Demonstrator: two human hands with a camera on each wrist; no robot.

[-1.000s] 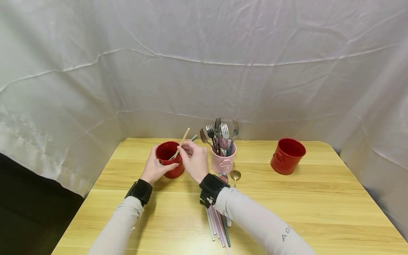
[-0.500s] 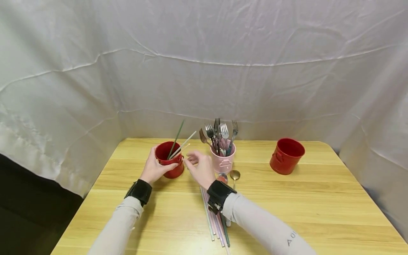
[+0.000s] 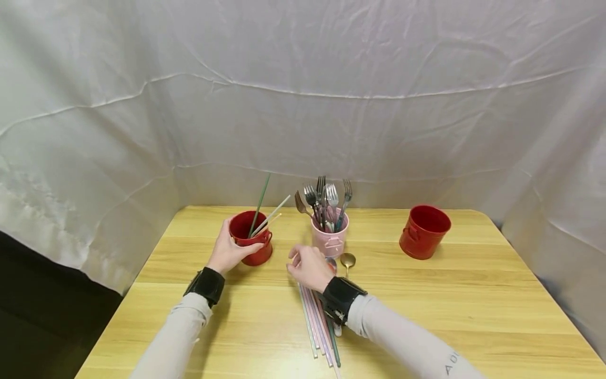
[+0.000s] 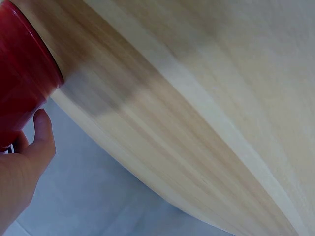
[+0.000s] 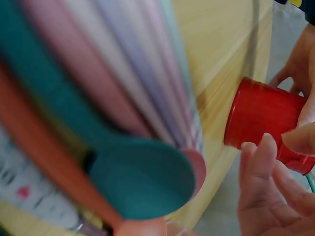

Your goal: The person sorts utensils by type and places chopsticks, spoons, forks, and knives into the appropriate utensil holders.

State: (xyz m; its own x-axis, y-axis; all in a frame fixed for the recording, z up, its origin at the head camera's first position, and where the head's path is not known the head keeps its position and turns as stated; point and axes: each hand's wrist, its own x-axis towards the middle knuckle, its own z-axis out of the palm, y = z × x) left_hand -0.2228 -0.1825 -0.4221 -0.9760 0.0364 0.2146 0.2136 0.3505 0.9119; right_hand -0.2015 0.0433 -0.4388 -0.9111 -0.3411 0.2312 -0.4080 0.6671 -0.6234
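Note:
At the left of the table my left hand (image 3: 229, 252) grips a small red bucket (image 3: 259, 256), thumb along its near side. Three thin sticks like chopsticks lean in it: a green stick (image 3: 260, 202), a pale one and a tan one. My right hand (image 3: 309, 267) is in the air right of this bucket, fingers loosely curled and holding nothing. Below it lie several pastel sticks (image 3: 313, 326) and spoons. The right wrist view shows a teal spoon (image 5: 142, 179) close up, with an orange spoon (image 5: 140, 228) beside it.
A pink bucket (image 3: 326, 243) full of forks stands at the back middle. Farther right is a second red bucket (image 3: 423, 243). A gold spoon (image 3: 347, 260) lies before the pink bucket. Pale curtain (image 3: 303, 126) hangs behind the wooden table (image 3: 450, 316).
My right hand has let go of the tan stick, which now leans in the red bucket, and has drawn back right and nearer. My left hand stays on the bucket.

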